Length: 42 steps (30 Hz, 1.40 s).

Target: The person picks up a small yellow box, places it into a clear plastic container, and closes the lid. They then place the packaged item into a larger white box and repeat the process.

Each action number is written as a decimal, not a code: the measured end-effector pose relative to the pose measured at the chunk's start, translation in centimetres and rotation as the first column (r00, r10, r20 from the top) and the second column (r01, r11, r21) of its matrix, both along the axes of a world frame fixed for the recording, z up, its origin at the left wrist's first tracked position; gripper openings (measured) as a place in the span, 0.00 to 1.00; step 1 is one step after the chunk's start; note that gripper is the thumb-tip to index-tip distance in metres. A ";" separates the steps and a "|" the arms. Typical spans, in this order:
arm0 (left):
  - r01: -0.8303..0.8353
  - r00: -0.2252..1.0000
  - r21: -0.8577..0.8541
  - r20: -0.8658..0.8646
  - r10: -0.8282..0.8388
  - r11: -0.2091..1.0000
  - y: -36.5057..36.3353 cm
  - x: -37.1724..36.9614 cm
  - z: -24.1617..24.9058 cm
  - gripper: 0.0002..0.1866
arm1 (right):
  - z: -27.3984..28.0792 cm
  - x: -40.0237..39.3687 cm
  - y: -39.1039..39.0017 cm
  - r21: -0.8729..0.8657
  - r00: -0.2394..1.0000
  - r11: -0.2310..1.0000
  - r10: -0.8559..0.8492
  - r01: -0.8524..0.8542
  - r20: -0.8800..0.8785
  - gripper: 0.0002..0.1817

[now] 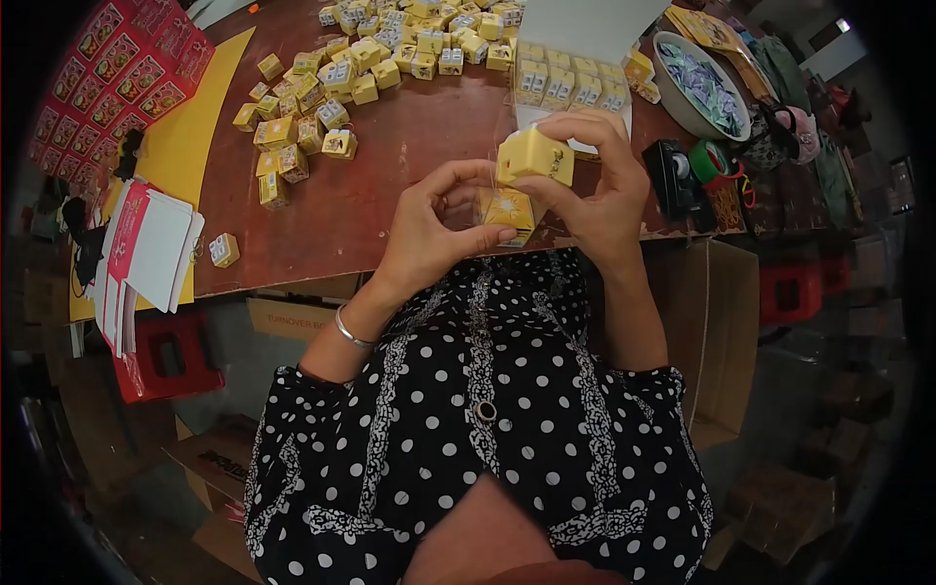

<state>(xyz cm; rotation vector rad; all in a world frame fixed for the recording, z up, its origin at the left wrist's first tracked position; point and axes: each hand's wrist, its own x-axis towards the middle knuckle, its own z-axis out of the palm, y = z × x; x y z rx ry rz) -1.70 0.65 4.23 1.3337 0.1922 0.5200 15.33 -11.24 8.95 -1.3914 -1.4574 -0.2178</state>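
Note:
In front of my chest, over the table's near edge, both hands are raised close together. My right hand (603, 190) pinches a small yellow box (534, 158) with dark print between thumb and fingers. Just below it, my left hand (429, 224) grips a second small yellow box (509, 211) with a pale starburst pattern, its thumb along the near side. The two boxes overlap in this view. Behind the right hand stands an open white carton (575, 34) holding rows of similar small yellow boxes (558, 86).
Loose yellow boxes (366, 58) are heaped at the table's back. A single box (224, 251) lies near the left edge, beside stacked printed cards (146, 249). At right are a basin (704, 122) of small packets, a black tape dispenser (673, 175) and green tape (704, 161).

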 end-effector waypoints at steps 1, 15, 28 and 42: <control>-0.002 1.000 -0.015 -0.013 0.002 1.000 -0.1 0.0 0.0 0.33 | 0.1 -0.1 0.0 -0.001 1.000 1.000 -0.001 0.001 -0.003 0.27; -0.038 0.999 -0.013 -0.005 0.038 0.999 -0.4 0.4 -0.9 0.38 | -3.5 0.1 -1.2 -0.075 0.978 0.997 0.011 -0.027 -0.210 0.37; 0.067 0.991 -0.029 -0.110 -0.069 0.997 -2.7 -2.9 -6.3 0.30 | -11.3 -5.3 -4.7 -0.188 0.629 0.928 0.060 -0.321 -0.775 0.18; -0.046 0.999 -0.150 -0.019 0.044 0.988 -2.9 -3.6 -8.7 0.09 | -13.5 -6.6 -5.7 -0.204 0.750 0.941 0.072 -0.269 -0.657 0.10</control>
